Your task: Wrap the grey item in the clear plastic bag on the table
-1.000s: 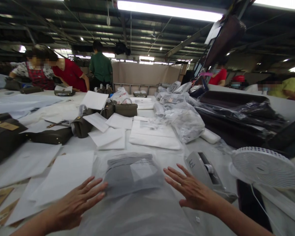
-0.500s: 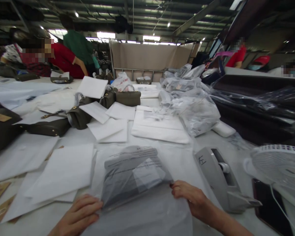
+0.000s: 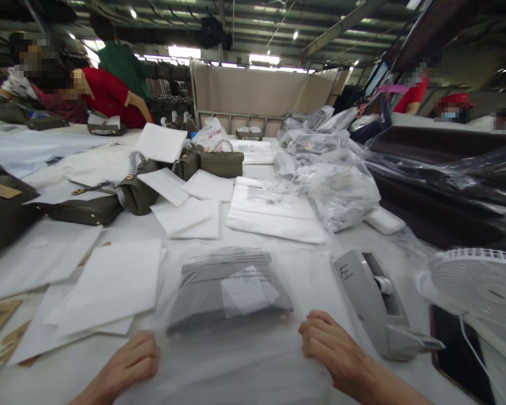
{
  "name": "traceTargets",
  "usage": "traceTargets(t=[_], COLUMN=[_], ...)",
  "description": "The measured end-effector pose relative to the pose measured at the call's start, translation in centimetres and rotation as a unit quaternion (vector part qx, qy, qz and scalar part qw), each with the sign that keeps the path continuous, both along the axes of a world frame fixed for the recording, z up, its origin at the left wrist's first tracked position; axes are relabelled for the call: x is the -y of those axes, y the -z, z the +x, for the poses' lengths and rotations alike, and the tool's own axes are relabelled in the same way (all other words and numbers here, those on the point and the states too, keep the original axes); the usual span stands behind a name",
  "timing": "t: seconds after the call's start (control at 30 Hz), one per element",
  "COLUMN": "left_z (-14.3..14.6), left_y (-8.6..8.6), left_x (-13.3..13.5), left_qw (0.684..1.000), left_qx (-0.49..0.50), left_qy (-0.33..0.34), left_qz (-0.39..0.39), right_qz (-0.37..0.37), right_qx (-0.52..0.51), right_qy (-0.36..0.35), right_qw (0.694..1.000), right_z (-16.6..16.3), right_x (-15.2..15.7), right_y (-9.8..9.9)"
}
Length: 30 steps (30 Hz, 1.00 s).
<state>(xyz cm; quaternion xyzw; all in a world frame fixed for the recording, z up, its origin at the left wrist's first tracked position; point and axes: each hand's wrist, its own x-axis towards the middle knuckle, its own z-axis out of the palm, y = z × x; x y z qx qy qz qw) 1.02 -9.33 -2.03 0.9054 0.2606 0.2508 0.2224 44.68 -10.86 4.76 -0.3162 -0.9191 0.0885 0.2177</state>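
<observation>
A grey bag wrapped in a clear plastic bag (image 3: 230,289) lies flat on the white table (image 3: 365,242) right in front of me. My left hand (image 3: 129,365) rests with curled fingers on the plastic at its near left corner. My right hand (image 3: 335,351) presses the plastic at the near right corner, fingers bent. A white label shows through the plastic on top of the grey bag.
A grey tape dispenser (image 3: 373,301) sits just right of my right hand, with a white fan (image 3: 476,287) beyond it. White sheets (image 3: 109,284) lie to the left. Olive handbags (image 3: 137,194), white pouches and crumpled plastic bags (image 3: 337,185) fill the table farther out. Other people work at the far left.
My hands went from spread flat over the package to curled at its near corners. The wrapped bag, lifted at its near edge half a second ago, lies flat again.
</observation>
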Motion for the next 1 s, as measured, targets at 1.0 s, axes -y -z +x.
traceTargets(t=[1.0], left_z=[-0.2], left_y=[-0.4], left_x=[3.4], left_qw=[0.947], left_qx=[0.229], left_qy=[-0.191], left_qz=[-0.119], right_qz=[0.250], right_qx=[0.093], right_qy=[0.218], right_qw=[0.939], right_z=[-16.3], right_x=[4.0], right_y=[2.2])
